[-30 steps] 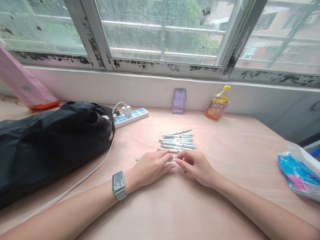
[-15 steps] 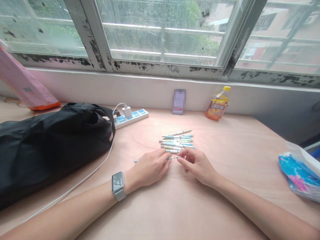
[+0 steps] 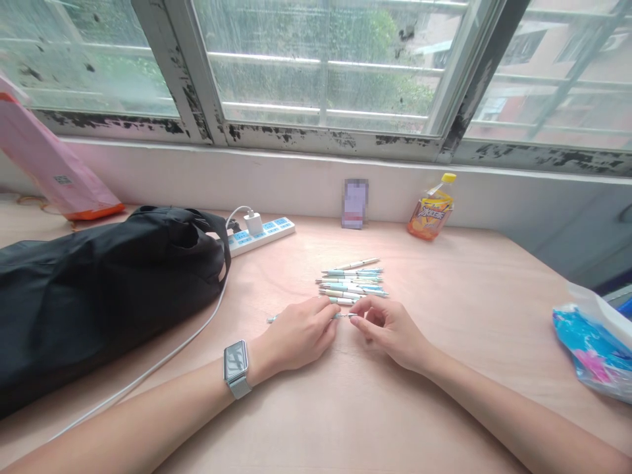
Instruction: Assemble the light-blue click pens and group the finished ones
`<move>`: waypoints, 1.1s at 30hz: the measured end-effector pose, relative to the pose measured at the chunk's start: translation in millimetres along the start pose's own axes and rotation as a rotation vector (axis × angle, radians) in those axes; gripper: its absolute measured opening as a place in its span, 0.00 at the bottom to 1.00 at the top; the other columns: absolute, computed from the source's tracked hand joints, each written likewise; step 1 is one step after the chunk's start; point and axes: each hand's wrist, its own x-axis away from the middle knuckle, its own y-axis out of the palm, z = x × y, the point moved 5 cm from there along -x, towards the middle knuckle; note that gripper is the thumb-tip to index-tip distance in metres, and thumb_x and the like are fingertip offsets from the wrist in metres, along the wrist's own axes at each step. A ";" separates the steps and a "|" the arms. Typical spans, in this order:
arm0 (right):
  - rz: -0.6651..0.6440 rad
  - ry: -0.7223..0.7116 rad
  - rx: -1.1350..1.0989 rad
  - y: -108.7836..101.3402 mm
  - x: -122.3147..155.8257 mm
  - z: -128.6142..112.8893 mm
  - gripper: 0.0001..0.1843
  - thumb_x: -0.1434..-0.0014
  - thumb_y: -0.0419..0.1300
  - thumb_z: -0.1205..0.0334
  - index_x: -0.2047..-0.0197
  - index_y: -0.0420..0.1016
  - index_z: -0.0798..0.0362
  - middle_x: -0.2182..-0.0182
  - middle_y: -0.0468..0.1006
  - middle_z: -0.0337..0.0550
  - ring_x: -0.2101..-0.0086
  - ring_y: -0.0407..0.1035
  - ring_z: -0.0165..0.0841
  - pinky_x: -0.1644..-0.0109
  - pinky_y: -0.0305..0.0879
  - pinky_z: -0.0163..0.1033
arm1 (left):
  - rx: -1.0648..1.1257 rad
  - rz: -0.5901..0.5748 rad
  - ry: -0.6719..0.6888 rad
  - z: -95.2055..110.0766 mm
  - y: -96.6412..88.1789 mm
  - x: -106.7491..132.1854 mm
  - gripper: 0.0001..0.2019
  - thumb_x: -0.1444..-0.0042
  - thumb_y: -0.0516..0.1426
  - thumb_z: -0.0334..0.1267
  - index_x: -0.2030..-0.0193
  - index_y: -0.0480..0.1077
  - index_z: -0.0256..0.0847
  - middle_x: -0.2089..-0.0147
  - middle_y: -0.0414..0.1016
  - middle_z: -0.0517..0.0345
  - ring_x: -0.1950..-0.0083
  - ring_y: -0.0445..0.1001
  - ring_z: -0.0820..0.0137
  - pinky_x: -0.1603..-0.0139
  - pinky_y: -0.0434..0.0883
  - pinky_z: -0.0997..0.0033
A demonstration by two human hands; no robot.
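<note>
My left hand (image 3: 303, 332), with a watch on its wrist, is closed around a pale blue pen (image 3: 272, 319) lying level just above or on the table. The pen's clicker end sticks out on the left and its front end on the right, between the two hands. My right hand (image 3: 388, 329) pinches a small silvery pen tip (image 3: 352, 315) between thumb and forefinger, at the front end of that pen. Whether the tip is seated on the barrel I cannot tell. Just beyond the hands lies a row of several white and blue pens (image 3: 351, 281), side by side.
A black bag (image 3: 108, 283) fills the table's left side, beside a power strip (image 3: 264, 235) with a white cable. At the back stand a phone (image 3: 355, 204) and a drink bottle (image 3: 431, 209). A blue plastic packet (image 3: 590, 345) lies at the right edge.
The pen tip in my right hand has come closer to the pen's front end; the small gap between them has closed. The view has shifted slightly.
</note>
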 end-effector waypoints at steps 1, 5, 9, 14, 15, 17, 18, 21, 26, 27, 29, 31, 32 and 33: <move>-0.005 -0.009 0.011 0.6 0.1 -0.1 0.08 0.37 0.61 0.58 0.62 0.76 0.53 0.81 0.70 0.32 0.81 0.64 0.27 0.75 0.58 0.32 | 0.003 -0.007 0.011 0.4 0.2 0.4 0.15 0.32 0.45 0.33 0.46 0.69 0.39 0.55 0.75 0.49 0.53 0.76 0.59 0.54 0.76 0.58; -0.007 -0.064 0.052 2.0 0.3 -1.8 0.05 0.37 0.61 0.61 0.62 0.77 0.53 0.81 0.69 0.32 0.81 0.60 0.26 0.75 0.57 0.32 | 0.012 -0.032 0.043 2.8 1.7 1.9 0.17 0.37 0.47 0.28 0.44 0.67 0.37 0.53 0.74 0.48 0.52 0.75 0.59 0.52 0.75 0.59; 0.043 -0.110 0.070 0.6 0.3 -3.6 0.05 0.36 0.61 0.61 0.62 0.76 0.52 0.79 0.70 0.32 0.80 0.60 0.26 0.75 0.58 0.32 | -0.012 0.004 0.023 4.7 1.4 1.7 0.18 0.38 0.47 0.27 0.44 0.66 0.35 0.55 0.74 0.46 0.54 0.74 0.57 0.54 0.76 0.57; 0.055 -0.188 0.092 2.1 1.7 -5.6 0.05 0.35 0.60 0.62 0.59 0.77 0.52 0.76 0.73 0.34 0.79 0.61 0.26 0.73 0.60 0.32 | -0.038 0.056 0.091 7.9 3.2 2.5 0.17 0.35 0.45 0.27 0.42 0.65 0.35 0.53 0.74 0.45 0.51 0.74 0.57 0.52 0.76 0.56; 0.056 -0.197 0.101 2.5 2.1 -5.4 0.05 0.35 0.60 0.62 0.59 0.77 0.52 0.75 0.74 0.35 0.79 0.62 0.26 0.73 0.61 0.32 | -0.052 0.060 0.104 7.9 4.3 3.4 0.19 0.35 0.45 0.27 0.39 0.63 0.34 0.52 0.74 0.44 0.50 0.74 0.57 0.51 0.76 0.56; 0.072 -0.209 0.119 2.5 2.5 -4.6 0.05 0.35 0.59 0.62 0.59 0.77 0.52 0.74 0.75 0.36 0.78 0.63 0.26 0.72 0.61 0.32 | -0.098 0.061 0.130 7.8 6.6 5.6 0.23 0.35 0.45 0.25 0.34 0.57 0.32 0.49 0.74 0.42 0.47 0.73 0.56 0.50 0.75 0.55; 0.086 -0.213 0.129 2.2 2.6 -4.2 0.05 0.35 0.59 0.62 0.59 0.77 0.52 0.73 0.75 0.36 0.78 0.63 0.26 0.72 0.61 0.33 | -0.127 0.060 0.140 7.7 7.1 6.6 0.25 0.35 0.45 0.24 0.31 0.53 0.31 0.48 0.74 0.41 0.46 0.72 0.55 0.49 0.75 0.55; 0.108 -0.220 0.155 1.9 2.1 -3.5 0.06 0.34 0.59 0.61 0.59 0.77 0.52 0.71 0.77 0.38 0.77 0.64 0.27 0.72 0.62 0.33 | -0.213 0.055 0.143 7.1 4.2 8.2 0.30 0.37 0.46 0.21 0.28 0.47 0.33 0.48 0.75 0.44 0.49 0.73 0.57 0.52 0.75 0.57; 0.101 -0.200 0.184 1.6 1.0 -5.3 0.10 0.32 0.56 0.57 0.60 0.77 0.52 0.74 0.75 0.38 0.76 0.65 0.29 0.71 0.62 0.34 | -0.394 -0.001 0.065 2.6 -2.7 5.9 0.35 0.38 0.47 0.21 0.26 0.47 0.48 0.56 0.75 0.54 0.62 0.74 0.61 0.61 0.73 0.59; 0.099 -0.192 0.194 1.4 0.8 -5.8 0.12 0.31 0.56 0.56 0.62 0.76 0.52 0.76 0.74 0.38 0.75 0.65 0.30 0.71 0.61 0.35 | -0.411 -0.003 0.067 3.1 -2.7 5.4 0.34 0.37 0.47 0.21 0.26 0.48 0.48 0.58 0.74 0.55 0.63 0.73 0.61 0.62 0.73 0.61; 0.091 -0.173 0.213 1.1 0.6 -6.4 0.16 0.30 0.54 0.55 0.68 0.74 0.52 0.78 0.72 0.37 0.75 0.64 0.30 0.71 0.59 0.35 | -0.388 0.024 0.073 5.5 -2.8 4.5 0.27 0.34 0.47 0.25 0.29 0.53 0.42 0.59 0.74 0.53 0.62 0.74 0.60 0.63 0.72 0.61; 0.088 -0.149 0.222 0.8 0.3 -6.1 0.19 0.30 0.53 0.54 0.71 0.71 0.52 0.78 0.70 0.37 0.75 0.63 0.30 0.71 0.58 0.34 | -0.315 0.042 0.058 7.3 -2.5 3.7 0.16 0.32 0.46 0.30 0.40 0.64 0.37 0.60 0.74 0.51 0.61 0.73 0.59 0.63 0.73 0.61; 0.090 -0.134 0.223 0.5 0.1 -5.8 0.19 0.29 0.52 0.54 0.71 0.70 0.52 0.79 0.69 0.37 0.75 0.63 0.30 0.71 0.57 0.34 | -0.282 0.037 0.046 7.7 -2.0 3.4 0.13 0.31 0.46 0.31 0.48 0.68 0.37 0.60 0.73 0.50 0.61 0.73 0.59 0.62 0.73 0.60; 0.094 -0.119 0.220 0.1 0.0 -5.4 0.18 0.29 0.52 0.54 0.70 0.70 0.52 0.79 0.69 0.37 0.75 0.63 0.30 0.71 0.57 0.34 | -0.259 0.021 0.036 7.8 -1.1 3.2 0.11 0.32 0.45 0.31 0.55 0.69 0.38 0.61 0.73 0.50 0.61 0.72 0.59 0.62 0.72 0.60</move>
